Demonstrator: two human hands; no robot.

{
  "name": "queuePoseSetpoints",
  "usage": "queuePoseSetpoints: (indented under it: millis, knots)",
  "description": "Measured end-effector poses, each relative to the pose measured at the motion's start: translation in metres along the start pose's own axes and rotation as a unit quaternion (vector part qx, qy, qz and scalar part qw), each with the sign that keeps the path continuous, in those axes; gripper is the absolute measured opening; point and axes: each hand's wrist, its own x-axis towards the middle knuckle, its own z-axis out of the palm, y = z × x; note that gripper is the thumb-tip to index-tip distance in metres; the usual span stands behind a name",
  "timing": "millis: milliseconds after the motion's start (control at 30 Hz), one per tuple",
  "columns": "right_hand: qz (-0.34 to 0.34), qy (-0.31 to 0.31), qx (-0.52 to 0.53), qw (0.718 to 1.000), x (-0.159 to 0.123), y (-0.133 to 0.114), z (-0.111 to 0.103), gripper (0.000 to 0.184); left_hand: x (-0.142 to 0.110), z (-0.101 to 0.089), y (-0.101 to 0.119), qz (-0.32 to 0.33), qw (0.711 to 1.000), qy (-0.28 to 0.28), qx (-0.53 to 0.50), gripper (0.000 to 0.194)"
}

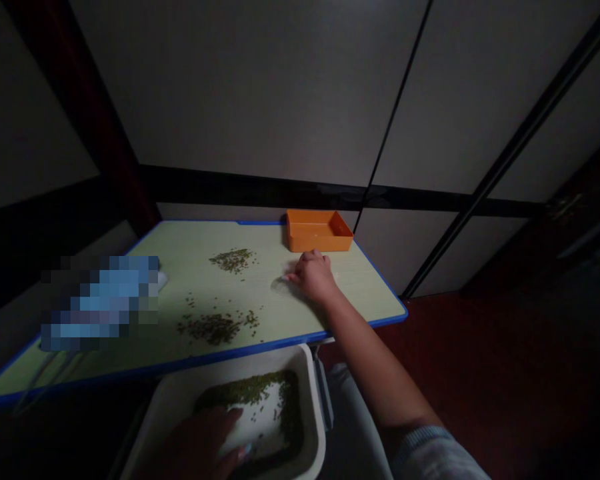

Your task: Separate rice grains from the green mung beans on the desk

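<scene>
A pale worktop [367,293] edged in blue, in dim light. At far left lies a blue item [100,300], obscured by pixelation. Below the worktop's near edge, the person's left hand [200,440] is deep in shadow inside a white tub [308,380], its fingers slightly parted among small greenish-brown grains [293,413]; whether they hold any cannot be told. On the worktop, a darker scattered pile [215,328] sits near the front edge, and a paler, greener pile [233,260] farther back, well apart from it. Some grains, then, seem already set out in two groups, while a good amount is left in the tub. To the right, the right hand [311,277] rests with fingers curled close together, beside a faint see-through piece [280,287]; a grip cannot be confirmed. Just behind it stands an orange tray [327,242].
</scene>
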Motion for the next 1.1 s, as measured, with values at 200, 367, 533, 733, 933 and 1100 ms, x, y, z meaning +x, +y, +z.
queuePoseSetpoints:
  millis: [200,367,533,733,933,1100]
  knots:
    - [-0.102,0.015,0.056,0.993,0.003,-0.013,0.012,0.025,0.001,0.01,-0.004,-0.001,1.0,-0.006,-0.001,0.051]
    - [-0.164,0.011,0.122,0.979,0.005,-0.012,0.018,0.025,0.0,0.009,0.0,-0.006,1.0,0.008,-0.003,0.048]
    - [-0.211,-0.007,0.172,0.962,0.005,-0.012,0.024,0.024,0.001,0.003,0.003,-0.002,1.0,-0.002,-0.015,0.048]
    - [-0.235,-0.035,0.23,0.944,0.002,-0.006,0.021,0.028,-0.002,0.003,0.003,-0.01,1.0,-0.015,-0.01,0.05]
    - [-0.231,-0.074,0.26,0.934,-0.004,-0.001,0.016,0.032,-0.002,-0.002,0.008,-0.009,0.999,-0.031,-0.005,0.05]
    - [-0.212,-0.097,0.282,0.931,-0.008,0.004,0.007,0.035,-0.002,0.001,0.005,-0.009,1.0,-0.018,-0.018,0.05]
